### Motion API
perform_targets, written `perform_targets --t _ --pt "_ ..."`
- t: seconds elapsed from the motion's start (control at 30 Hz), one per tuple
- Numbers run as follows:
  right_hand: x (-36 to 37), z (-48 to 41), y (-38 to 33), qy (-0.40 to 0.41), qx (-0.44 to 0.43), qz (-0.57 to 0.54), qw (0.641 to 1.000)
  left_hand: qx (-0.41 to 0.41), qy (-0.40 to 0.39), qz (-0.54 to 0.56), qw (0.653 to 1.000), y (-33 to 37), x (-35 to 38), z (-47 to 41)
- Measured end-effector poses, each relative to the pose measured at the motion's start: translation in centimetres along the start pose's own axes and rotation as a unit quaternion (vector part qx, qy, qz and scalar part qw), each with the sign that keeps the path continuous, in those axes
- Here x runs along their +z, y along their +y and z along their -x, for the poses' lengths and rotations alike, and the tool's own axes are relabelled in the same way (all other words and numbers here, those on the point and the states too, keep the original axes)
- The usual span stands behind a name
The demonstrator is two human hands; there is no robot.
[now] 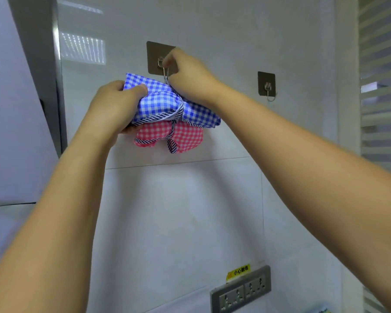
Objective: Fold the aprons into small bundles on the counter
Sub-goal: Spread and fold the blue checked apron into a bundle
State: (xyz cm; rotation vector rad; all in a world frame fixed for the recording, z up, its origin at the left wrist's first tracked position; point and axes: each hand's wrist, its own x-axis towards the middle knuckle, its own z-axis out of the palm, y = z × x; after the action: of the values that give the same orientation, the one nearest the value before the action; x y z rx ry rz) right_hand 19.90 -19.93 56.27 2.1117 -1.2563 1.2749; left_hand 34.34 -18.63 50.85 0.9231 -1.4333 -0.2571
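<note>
Your left hand [113,102] grips the blue apron bundle [165,105] high against the tiled wall [178,211]. The pink apron bundle [185,136] hangs touching beneath it. Your right hand [187,75] pinches at the wall hook [160,62], just above the blue bundle. A metal edge [57,86] hems you in on the left. A second hook [266,86] sits to the right, and a socket panel [242,290] lies well below.
</note>
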Motion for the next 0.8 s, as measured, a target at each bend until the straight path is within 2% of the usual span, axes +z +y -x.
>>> perform_targets --t 0.13,0.23,0.3,0.37,0.47,0.57,0.67,0.8 --pt "0.7 3.2 0.8 0.101 -0.052 -0.028 0.993 0.051 0.109 -0.162 0.979 -0.6 0.2 2.0" --pt "0.9 6.5 1.3 0.190 -0.092 -0.071 0.975 0.174 0.192 -0.171 0.951 -0.7 0.8 5.8" --pt "0.9 9.3 1.6 0.249 -0.113 -0.089 0.958 0.256 0.198 -0.121 0.938 -1.0 1.8 8.9" --pt "0.9 12.3 2.1 0.256 -0.092 -0.100 0.957 0.251 0.110 -0.039 0.961 -1.5 3.3 12.0" --pt "1.3 17.5 3.4 0.203 0.010 -0.115 0.972 0.151 -0.066 -0.011 0.986 -3.6 6.3 16.3" --pt "1.7 23.4 5.4 0.095 0.099 -0.049 0.989 0.079 -0.182 -0.010 0.980 -6.7 8.7 20.4" --pt "1.6 29.5 7.0 -0.022 0.148 0.061 0.987 0.029 -0.248 0.012 0.968 -8.9 10.5 23.9" --pt "-0.8 38.3 9.1 -0.041 0.220 0.117 0.968 -0.005 -0.353 0.042 0.935 -10.1 13.5 29.1"
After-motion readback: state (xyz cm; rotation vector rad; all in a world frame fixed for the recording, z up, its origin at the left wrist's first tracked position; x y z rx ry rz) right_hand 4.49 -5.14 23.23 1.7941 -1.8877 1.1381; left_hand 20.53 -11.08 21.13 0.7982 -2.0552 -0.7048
